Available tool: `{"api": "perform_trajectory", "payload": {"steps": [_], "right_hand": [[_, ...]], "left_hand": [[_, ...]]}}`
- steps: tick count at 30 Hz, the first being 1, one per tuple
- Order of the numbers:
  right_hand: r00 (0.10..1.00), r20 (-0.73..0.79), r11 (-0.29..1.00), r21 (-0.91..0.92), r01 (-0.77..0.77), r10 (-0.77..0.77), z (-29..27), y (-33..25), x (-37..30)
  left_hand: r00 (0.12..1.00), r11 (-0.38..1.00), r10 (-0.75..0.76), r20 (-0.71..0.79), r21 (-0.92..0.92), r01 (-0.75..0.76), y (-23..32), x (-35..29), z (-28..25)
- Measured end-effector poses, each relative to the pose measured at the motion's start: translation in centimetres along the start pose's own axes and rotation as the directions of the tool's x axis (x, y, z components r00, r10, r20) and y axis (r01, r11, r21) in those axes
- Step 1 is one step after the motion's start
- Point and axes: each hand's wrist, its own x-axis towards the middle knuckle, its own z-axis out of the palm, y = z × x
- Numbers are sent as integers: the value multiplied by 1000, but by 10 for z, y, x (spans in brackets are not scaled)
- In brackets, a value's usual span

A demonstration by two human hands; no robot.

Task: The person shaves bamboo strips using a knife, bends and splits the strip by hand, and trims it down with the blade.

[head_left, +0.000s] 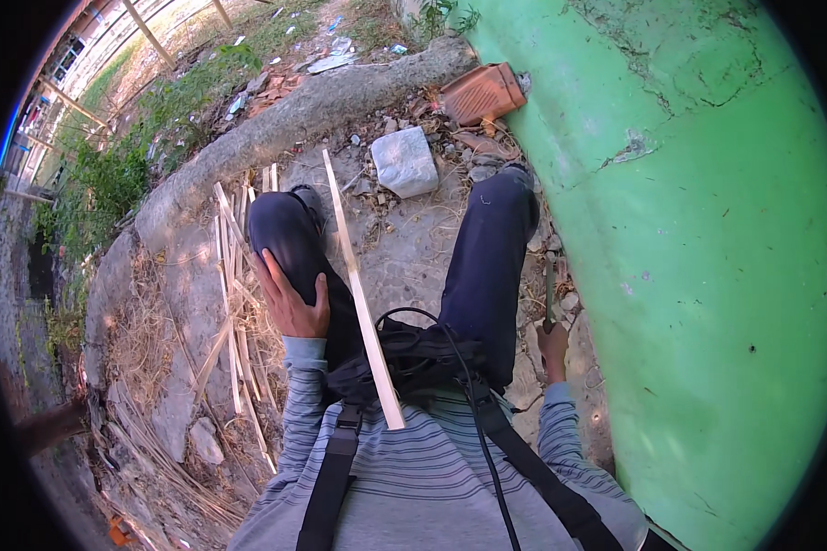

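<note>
My left hand (291,298) lies on my left knee with the fingers stretched out and nothing in it. Down by my right side, close to the green wall, my right hand (552,342) is closed on a knife (549,286), its narrow blade pointing forward; the handle is mostly hidden in my fingers. A long pale wooden strip (358,294) slants between my legs, its near end against my striped shirt, and neither hand touches it. Several similar strips (232,303) lie in a loose pile on the ground to the left of my left leg.
A green wall (708,257) rises along my right. Ahead are a whitish stone block (404,162), an orange roof tile (483,94) and a raised concrete edge (303,101). Thin shavings (147,321) litter the left ground. A black cable (469,386) loops across my lap.
</note>
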Motion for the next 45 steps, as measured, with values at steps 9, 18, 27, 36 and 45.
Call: {"api": "perform_trajectory", "payload": {"steps": [9,18,27,36,45], "right_hand": [[994,32,983,-154,-98,105,58,41,-67],[887,167,862,-366,-350,430,137,74,-70],[842,267,849,-401,-345,468,164,38,-66],[848,312,871,-393,-295,427,170,28,-58],[850,379,900,-377,-220,367,171,16,-39]], "left_hand": [[995,999,46,92,-6,-45,8,-5,-13],[804,946,311,506,-86,-312,32,-14,-31],[648,786,615,448,-416,-458,12,-14,-22],[862,755,482,155,-574,-319,15,34,-38],[987,726,124,-100,-669,-159,21,196,-86]]}}
